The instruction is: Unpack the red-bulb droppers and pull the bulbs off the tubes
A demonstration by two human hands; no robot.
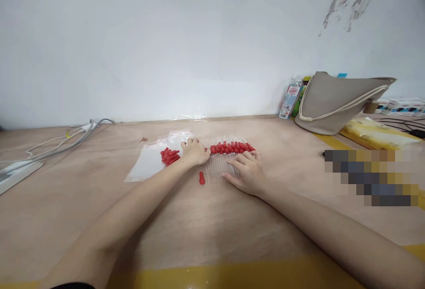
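Note:
A row of red rubber dropper bulbs (pixel 229 148) lies across the middle of the table, with thin clear tubes (pixel 214 169) fanning out in front of and behind it. My left hand (pixel 195 152) is at the row's left end, fingers bent and apart, its thumb close to the bulbs. Over the tubes at the right rests my right hand (pixel 247 173), fingers spread, the fingertips touching or just above them. One loose red bulb (pixel 202 178) lies in front of the tubes' left side. Left of my left hand, a pile of red bulbs (pixel 170 156) sits on clear plastic bags (pixel 142 167).
Cables (pixel 81 133) and a white power strip (pixel 20 174) lie at the left. Against the wall at the right stand a bottle (pixel 290 101) and a grey bag (pixel 338 103). A yellow packet (pixel 375 136) lies beside them. Yellow tape (pixel 199 278) runs along the near edge.

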